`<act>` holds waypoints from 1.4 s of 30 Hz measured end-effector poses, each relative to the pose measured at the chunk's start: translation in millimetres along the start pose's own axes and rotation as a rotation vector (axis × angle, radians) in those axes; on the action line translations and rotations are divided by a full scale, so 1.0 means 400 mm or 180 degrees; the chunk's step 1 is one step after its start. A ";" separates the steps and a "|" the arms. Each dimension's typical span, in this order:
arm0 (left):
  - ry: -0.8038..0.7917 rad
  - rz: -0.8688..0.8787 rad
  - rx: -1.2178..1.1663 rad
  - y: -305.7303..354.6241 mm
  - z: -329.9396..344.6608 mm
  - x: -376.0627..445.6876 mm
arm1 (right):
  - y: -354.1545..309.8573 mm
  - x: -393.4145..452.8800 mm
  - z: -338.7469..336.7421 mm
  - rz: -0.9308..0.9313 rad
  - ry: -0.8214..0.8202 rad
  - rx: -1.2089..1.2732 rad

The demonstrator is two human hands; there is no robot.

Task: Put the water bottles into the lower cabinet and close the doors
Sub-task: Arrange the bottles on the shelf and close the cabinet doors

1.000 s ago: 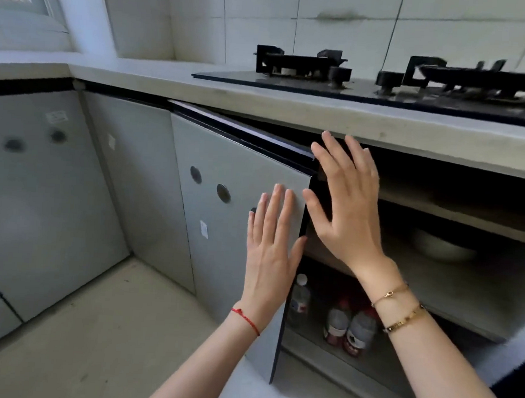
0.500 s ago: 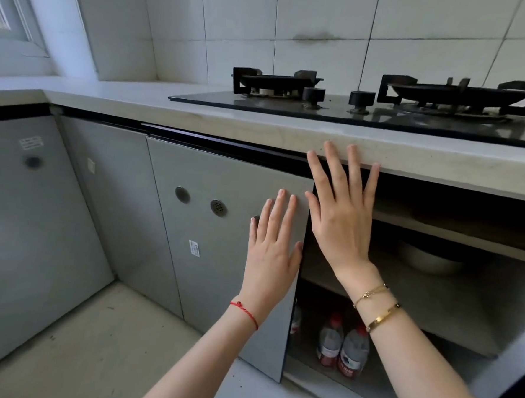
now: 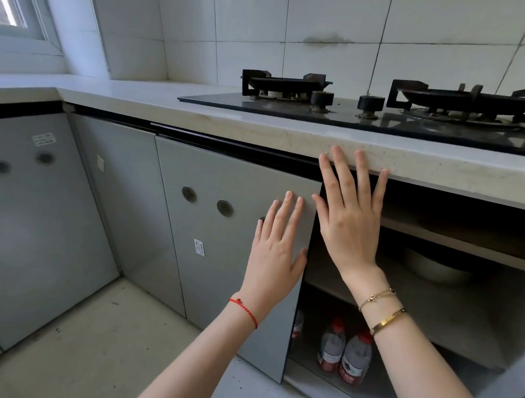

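L hand [image 3: 274, 255]: flat on grey cabinet door [image 3: 235, 228], fingers spread, grip apart, nothing held. R hand [image 3: 351, 216]: fingers splayed, grip apart, tips at counter [image 3: 441, 166] edge, beside door's free edge. Water bottles [image 3: 345, 353]: clear plastic, red caps, red/white labels, upright side by side on bottom shelf of lower cabinet, w/ compartment open. Metal bowl [image 3: 435, 268] on shelf above.

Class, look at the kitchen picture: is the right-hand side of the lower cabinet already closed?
No: the lower cabinet is open on the right, with its shelf and the water bottles at the bottom in plain view.
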State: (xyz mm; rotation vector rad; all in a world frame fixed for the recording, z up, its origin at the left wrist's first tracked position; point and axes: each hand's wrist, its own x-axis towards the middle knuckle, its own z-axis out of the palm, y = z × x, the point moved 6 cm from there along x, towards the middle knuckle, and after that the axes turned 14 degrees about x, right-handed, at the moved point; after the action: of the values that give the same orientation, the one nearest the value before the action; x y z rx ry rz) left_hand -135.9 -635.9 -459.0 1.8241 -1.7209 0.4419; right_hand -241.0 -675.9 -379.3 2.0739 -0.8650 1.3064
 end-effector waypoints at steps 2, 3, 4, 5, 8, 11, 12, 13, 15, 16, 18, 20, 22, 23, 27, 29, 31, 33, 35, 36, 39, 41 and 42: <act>-0.0040 0.0046 -0.0011 -0.003 -0.007 0.000 | 0.001 -0.001 -0.003 0.0006 0.0027 0.0074; -0.0052 0.0063 0.0005 -0.005 -0.011 0.000 | 0.000 -0.001 -0.003 0.0013 0.0040 0.0112; -0.0057 0.0077 0.0036 -0.007 -0.014 0.001 | 0.000 0.000 -0.004 0.0022 0.0044 0.0136; -0.0070 0.0087 0.0069 -0.008 -0.017 0.002 | 0.000 0.001 -0.004 0.0038 0.0034 0.0146; -0.0107 0.0111 0.0097 -0.009 -0.022 0.000 | -0.004 0.004 -0.006 0.0082 0.0012 0.0144; -0.0128 0.0141 0.0081 -0.010 -0.025 0.000 | -0.011 0.006 -0.011 0.0126 -0.0040 0.0110; -0.0132 0.0149 0.0067 -0.011 -0.026 0.001 | -0.014 0.007 -0.013 0.0146 -0.0060 0.0109; -0.0136 0.0156 0.0038 -0.011 -0.027 -0.001 | -0.016 0.007 -0.017 0.0168 -0.0100 0.0114; -0.0132 0.0205 -0.0047 -0.011 -0.032 -0.001 | -0.019 0.009 -0.025 0.0216 -0.0170 0.0138; -0.0139 0.0218 -0.0108 -0.012 -0.035 -0.001 | -0.022 0.010 -0.028 0.0238 -0.0217 0.0171; -0.0186 0.0266 -0.0217 -0.018 -0.038 0.000 | -0.032 0.008 -0.038 0.0299 -0.0263 0.0313; -0.0154 0.0354 -0.0296 -0.023 -0.042 -0.001 | -0.039 0.002 -0.054 0.0409 -0.0237 0.0473; -0.0121 0.0436 -0.0415 -0.026 -0.047 -0.011 | -0.045 -0.016 -0.075 0.0570 -0.0242 0.0527; -0.0101 0.0470 -0.0493 -0.028 -0.050 -0.017 | -0.050 -0.028 -0.088 0.0640 -0.0249 0.0523; 0.0012 0.0600 -0.0718 -0.036 -0.077 -0.047 | -0.076 -0.085 -0.140 0.0859 -0.0374 0.0321; -0.0002 0.0685 -0.0840 -0.033 -0.089 -0.069 | -0.087 -0.118 -0.171 0.1001 -0.0435 0.0216; -0.0058 0.0791 -0.0993 -0.019 -0.101 -0.095 | -0.101 -0.153 -0.213 0.1155 -0.0441 0.0092; -0.0134 0.0900 -0.1172 0.008 -0.115 -0.123 | -0.113 -0.183 -0.263 0.1294 -0.0427 -0.0013; -0.0216 0.1055 -0.1349 0.049 -0.132 -0.151 | -0.122 -0.212 -0.319 0.1432 -0.0418 -0.0141; -0.0249 0.1142 -0.1431 0.073 -0.142 -0.164 | -0.126 -0.227 -0.349 0.1484 -0.0425 -0.0216; -0.0358 0.1429 -0.1649 0.155 -0.168 -0.202 | -0.135 -0.265 -0.447 0.1614 -0.0426 -0.0450; -0.0398 0.1641 -0.1799 0.217 -0.192 -0.229 | -0.143 -0.291 -0.517 0.1700 -0.0388 -0.0629; -0.0404 0.1747 -0.1875 0.247 -0.205 -0.243 | -0.147 -0.305 -0.552 0.1750 -0.0364 -0.0712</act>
State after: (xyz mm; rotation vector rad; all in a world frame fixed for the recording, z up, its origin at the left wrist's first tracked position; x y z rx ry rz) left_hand -231.1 -508.0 -435.9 0.9763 -2.1479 0.0085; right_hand -362.7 -449.4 -411.4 1.8113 -1.6364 1.2813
